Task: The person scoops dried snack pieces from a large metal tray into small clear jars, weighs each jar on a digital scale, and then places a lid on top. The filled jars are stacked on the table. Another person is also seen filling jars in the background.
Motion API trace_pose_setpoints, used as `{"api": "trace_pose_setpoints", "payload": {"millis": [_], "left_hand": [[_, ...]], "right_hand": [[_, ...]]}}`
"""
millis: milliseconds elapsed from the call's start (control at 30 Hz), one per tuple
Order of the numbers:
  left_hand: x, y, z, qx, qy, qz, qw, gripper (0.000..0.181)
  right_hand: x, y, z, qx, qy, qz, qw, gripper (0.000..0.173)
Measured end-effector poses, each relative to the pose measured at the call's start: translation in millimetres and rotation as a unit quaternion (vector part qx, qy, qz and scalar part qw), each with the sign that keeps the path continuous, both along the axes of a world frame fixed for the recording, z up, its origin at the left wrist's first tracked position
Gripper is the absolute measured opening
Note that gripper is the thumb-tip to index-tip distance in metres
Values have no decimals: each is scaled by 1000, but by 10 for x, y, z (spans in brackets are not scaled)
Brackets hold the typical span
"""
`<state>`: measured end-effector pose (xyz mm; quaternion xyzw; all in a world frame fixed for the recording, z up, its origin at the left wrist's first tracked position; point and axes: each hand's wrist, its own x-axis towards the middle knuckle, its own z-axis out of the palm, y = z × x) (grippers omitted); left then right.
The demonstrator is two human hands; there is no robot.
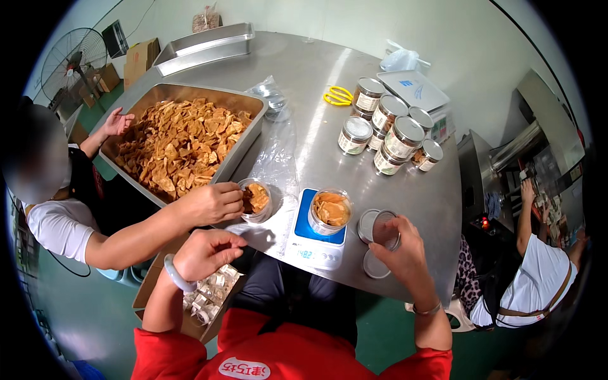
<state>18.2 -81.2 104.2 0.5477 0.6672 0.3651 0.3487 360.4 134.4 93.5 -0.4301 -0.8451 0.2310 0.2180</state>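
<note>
A digital scale (pixel 313 254) with a blue platform stands at the table edge before me, its display lit. On it sits an open clear plastic jar (pixel 331 212), filled with brown dried slices. My right hand (pixel 403 244) grips a round ridged lid (pixel 387 230) by its rim, tilted, right of the scale. Beside that hand, more round lids (pixel 375 264) lie on the table. My left hand (pixel 206 254), with a pale bangle at its wrist, hovers left of the scale, fingers bent, nothing visible in them. Another open jar (pixel 257 200) of slices stands nearby; a co-worker's hand (pixel 222 202) touches it.
A deep metal tray (pixel 262 102) of dried slices fills the table's left. Filled, lidded jars (pixel 400 137) are stacked at right, near yellow-handled scissors (pixel 338 96) and a second scale (pixel 413 90). A cardboard box (pixel 204 332) stands below my left arm. Another person (pixel 532 280) works at right.
</note>
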Motion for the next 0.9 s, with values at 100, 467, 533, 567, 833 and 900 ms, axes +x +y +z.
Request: {"api": "trace_pose_setpoints", "payload": {"millis": [100, 467, 533, 567, 833, 900], "left_hand": [[-46, -82, -40, 2, 82, 10, 997, 19], [-1498, 341, -205, 60, 301, 312, 899, 14], [-1811, 560, -352, -7, 313, 299, 901, 17], [-1896, 658, -408, -39, 328, 291, 898, 18], [-2209, 1307, -701, -55, 597, 67, 798, 35], [-2280, 1428, -805, -50, 628, 42, 776, 30]], "right_hand": [[-146, -13, 138, -24, -6, 3, 1000, 47], [-245, 39, 48, 21, -2, 26, 999, 50], [-290, 40, 76, 17, -2, 27, 999, 50], [-304, 43, 93, 10, -5, 28, 1000, 51], [-332, 96, 75, 17, -33, 5, 999, 55], [-339, 91, 116, 22, -37, 5, 999, 55]]}}
